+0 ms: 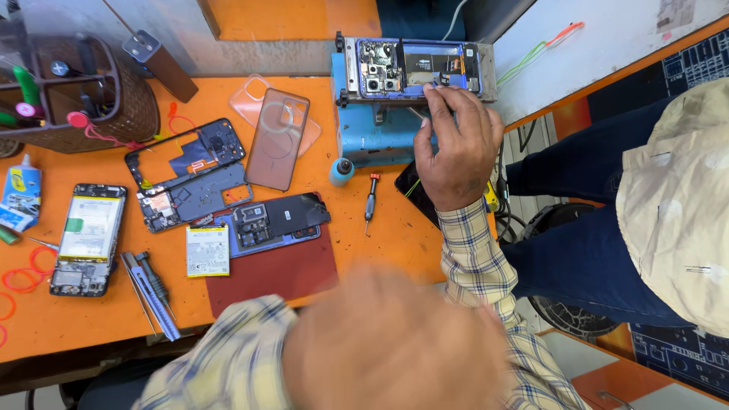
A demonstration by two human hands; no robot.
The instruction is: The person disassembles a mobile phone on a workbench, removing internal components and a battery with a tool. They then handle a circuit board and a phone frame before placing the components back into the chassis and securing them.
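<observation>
Orange bench, opened phone (414, 68) under right hand (458, 148)

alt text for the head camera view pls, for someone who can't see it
The person's right hand touches an opened phone clamped on a blue fixture; the left hand is a blur near the camera. The orange table holds phone parts, a clear case and a small screwdriver.

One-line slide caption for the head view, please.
Right hand touches opened phone clamped in blue fixture; blurred left hand hovers above orange bench.
</observation>
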